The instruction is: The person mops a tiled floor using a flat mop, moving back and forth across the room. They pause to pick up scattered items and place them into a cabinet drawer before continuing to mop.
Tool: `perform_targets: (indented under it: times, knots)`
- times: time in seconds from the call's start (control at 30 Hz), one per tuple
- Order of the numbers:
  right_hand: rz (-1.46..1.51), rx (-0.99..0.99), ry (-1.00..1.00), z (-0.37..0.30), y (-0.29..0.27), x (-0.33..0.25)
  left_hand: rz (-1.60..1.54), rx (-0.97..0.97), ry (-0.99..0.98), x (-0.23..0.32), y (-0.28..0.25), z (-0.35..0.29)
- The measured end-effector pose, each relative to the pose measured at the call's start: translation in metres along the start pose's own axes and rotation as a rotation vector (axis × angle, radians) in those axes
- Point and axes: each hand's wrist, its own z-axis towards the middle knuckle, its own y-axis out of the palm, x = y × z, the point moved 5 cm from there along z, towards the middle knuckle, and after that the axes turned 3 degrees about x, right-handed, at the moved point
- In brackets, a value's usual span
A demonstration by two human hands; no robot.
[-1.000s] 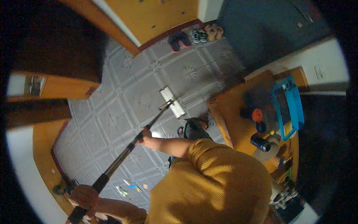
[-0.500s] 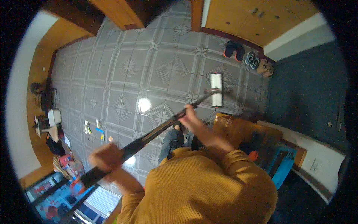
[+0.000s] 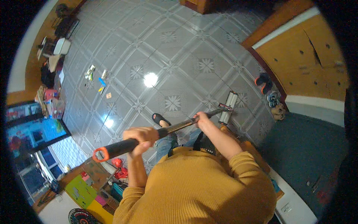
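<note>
Two hands (image 3: 140, 136) on one mop (image 3: 179, 127), three shoe pairs (image 3: 273, 99)

Mustard ribbed sweater (image 3: 197, 183), sleeves (image 3: 244, 164) bunched near elbows; blue jeans (image 3: 165, 146); dark slipper (image 3: 157, 118); hands (image 3: 141, 137) bare.

mop (image 3: 179, 127); dark slanted pole; orange end loop (image 3: 100, 154); white head (image 3: 228, 108) on floor (image 3: 194, 84)

A long-handled flat mop (image 3: 178, 127) is held aslant by the left grip (image 3: 140, 139) near its orange-tipped end and by the right grip (image 3: 202, 118) farther down, its white head (image 3: 231, 101) set on the grey patterned floor (image 3: 149, 44), while shoes (image 3: 273, 99) are lined up beside a wooden cabinet (image 3: 291, 56).
</note>
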Motion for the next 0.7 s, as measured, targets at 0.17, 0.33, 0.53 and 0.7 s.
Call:
perform_targets:
  times: [0.17, 0.33, 0.53, 0.7]
  knots:
    - [-0.108, -0.144, 0.143, -0.051, 0.196, 0.145, 0.166, 0.135, 0.135, 0.152, -0.138, -0.041]
    - [-0.399, -0.260, 0.270, -0.108, 0.358, 0.326, 0.327, 0.323, 0.407, 0.279, -0.229, -0.134]
    - [-0.463, -0.462, 0.306, -0.115, 0.503, 0.452, 0.661, 0.255, 0.467, 0.329, -0.277, -0.176]
    - [-0.477, -0.574, 0.385, -0.122, 0.565, 0.466, 0.759, 0.206, 0.396, 0.325, -0.306, -0.180]
